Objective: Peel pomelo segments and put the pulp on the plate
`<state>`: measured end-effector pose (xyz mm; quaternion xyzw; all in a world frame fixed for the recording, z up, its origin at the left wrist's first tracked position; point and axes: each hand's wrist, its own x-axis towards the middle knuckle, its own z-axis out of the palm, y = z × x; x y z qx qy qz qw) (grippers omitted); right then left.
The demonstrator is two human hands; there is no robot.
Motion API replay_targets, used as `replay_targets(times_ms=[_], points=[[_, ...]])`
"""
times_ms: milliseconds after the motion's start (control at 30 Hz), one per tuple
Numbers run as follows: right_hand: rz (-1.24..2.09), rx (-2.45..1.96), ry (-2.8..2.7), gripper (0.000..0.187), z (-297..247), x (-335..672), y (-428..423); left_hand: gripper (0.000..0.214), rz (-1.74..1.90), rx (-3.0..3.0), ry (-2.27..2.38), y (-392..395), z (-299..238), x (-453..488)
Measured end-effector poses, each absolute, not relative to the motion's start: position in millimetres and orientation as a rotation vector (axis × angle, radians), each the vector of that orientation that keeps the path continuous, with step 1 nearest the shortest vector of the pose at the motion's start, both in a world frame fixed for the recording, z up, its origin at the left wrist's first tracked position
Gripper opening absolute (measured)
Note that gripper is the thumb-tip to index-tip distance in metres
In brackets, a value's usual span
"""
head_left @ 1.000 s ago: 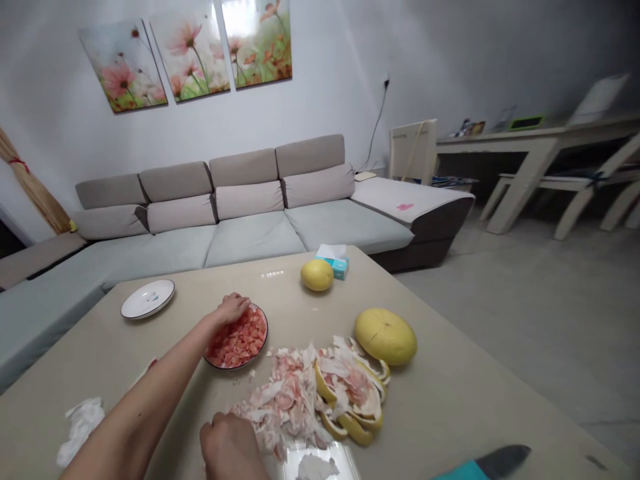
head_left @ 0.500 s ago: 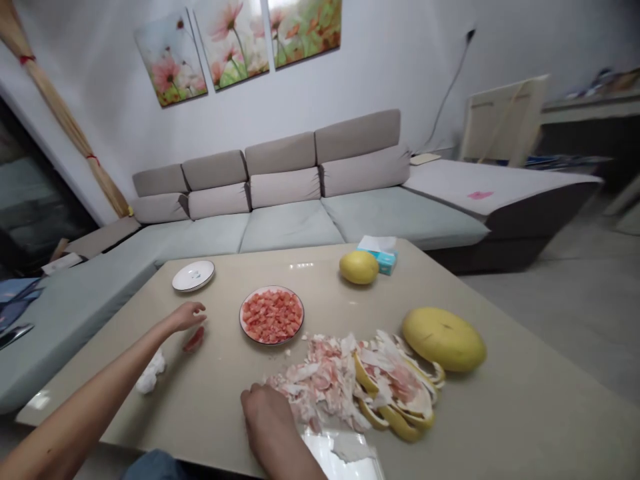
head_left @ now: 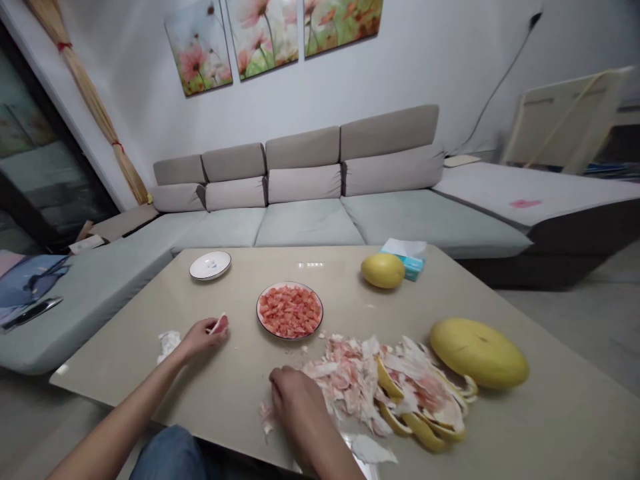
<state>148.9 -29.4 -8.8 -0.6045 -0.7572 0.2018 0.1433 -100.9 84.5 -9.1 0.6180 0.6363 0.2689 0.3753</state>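
My left hand [head_left: 201, 338] is closed around a small piece of pink pomelo flesh [head_left: 219, 325] above the beige table top [head_left: 120, 360], near a crumpled white tissue [head_left: 169, 345]. My right hand [head_left: 295, 399] rests with curled fingers at the near edge of a heap of white-pink pith [head_left: 350, 380]. What its fingers cover is hidden. Yellow pomelo rind pieces [head_left: 425, 430] lie in the heap's right side. Diced pink flesh [head_left: 289, 311] fills a round plate [head_left: 290, 284] beyond my hands. A large whole pomelo [head_left: 479, 353] lies right of the heap.
A smaller yellow pomelo [head_left: 383, 271] sits beside a tissue box [head_left: 413, 265] at the far table edge. A white plate [head_left: 210, 265] stands at far left. A grey sofa [head_left: 305, 227] runs behind the table. My jeans show below its near edge.
My left hand has gone from the plate of flesh to the table's left and picked up the pink piece lying there. My view has swung left, and my right hand stays by the heap.
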Motion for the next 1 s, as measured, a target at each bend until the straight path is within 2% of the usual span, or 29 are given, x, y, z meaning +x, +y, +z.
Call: replay_targets(times_ms=[233, 367, 467, 700, 833, 1000], points=[[0.813, -1.289, -1.483, 0.035, 7, 171, -29, 0.043, 0.806, 1.506, 1.145, 17, 6, -34], [0.774, -1.191, -1.388, 0.018, 13, 173, -29, 0.034, 0.902, 1.246, 0.961, 8, 4, -9], [0.819, -1.204, -1.324, 0.013, 11, 174, -28, 0.034, 1.033, 0.973, 0.866, 9, -1, 2], [0.693, -1.168, -1.544, 0.018, -1, 165, -30, 0.046, 1.081, 0.772, 0.84, 5, -5, 4], [0.6, -1.229, -1.718, 0.019, -9, 155, -36, 0.045, 1.115, 0.812, 0.869, 4, -9, 1], [0.695, -1.263, -1.728, 0.022, -9, 146, -37, 0.045, 1.081, 0.888, 0.924, 1, -16, 2]])
